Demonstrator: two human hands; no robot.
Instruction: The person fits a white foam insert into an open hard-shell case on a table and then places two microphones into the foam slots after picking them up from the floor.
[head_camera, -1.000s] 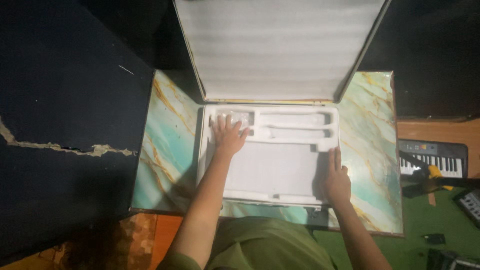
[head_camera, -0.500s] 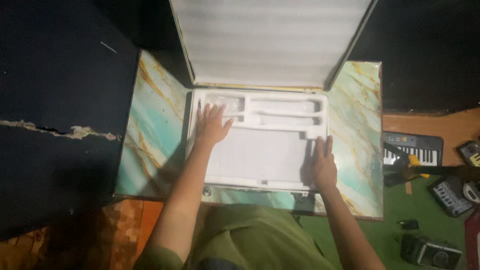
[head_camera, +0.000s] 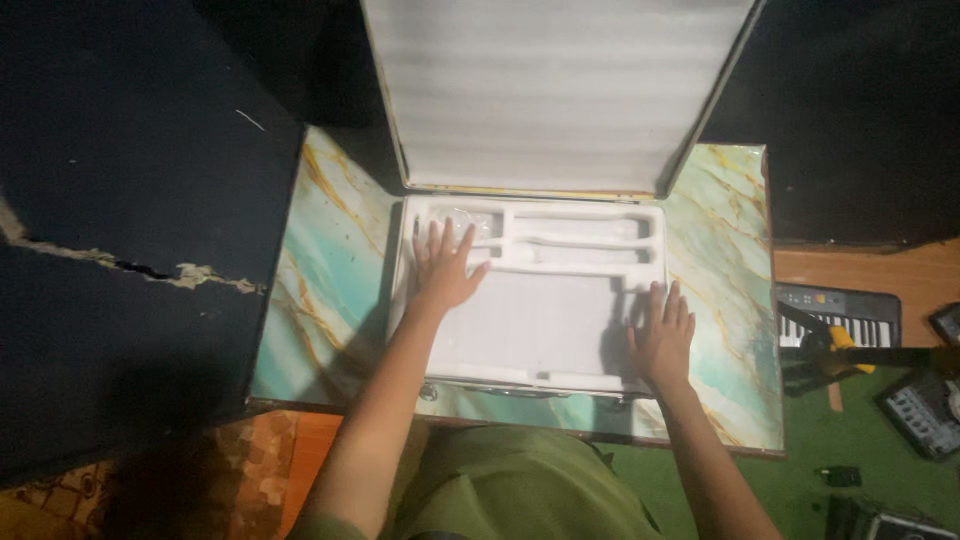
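The marbled teal-and-gold presentation case (head_camera: 720, 260) lies opened out in the middle of the frame, its lid (head_camera: 550, 90) standing up toward the top with ribbed white foam lining showing. Inside sits the white moulded foam insert (head_camera: 545, 320), with shaped recesses along its upper edge and a wide flat area below.

The left hand (head_camera: 445, 270) rests palm-down on the insert's upper left, fingers (head_camera: 440, 240) spread apart and flat, gripping nothing. The right hand (head_camera: 662, 335) lies flat on the insert's lower right edge, fingers together and also holding nothing.

As judged from this view, the case is already unfolded and the insert seated; the recesses look mostly empty, though a clear rounded shape in the upper-left pocket is too faint to identify.

A small keyboard (head_camera: 840, 318) sits at the right edge on a green floor (head_camera: 830, 440).
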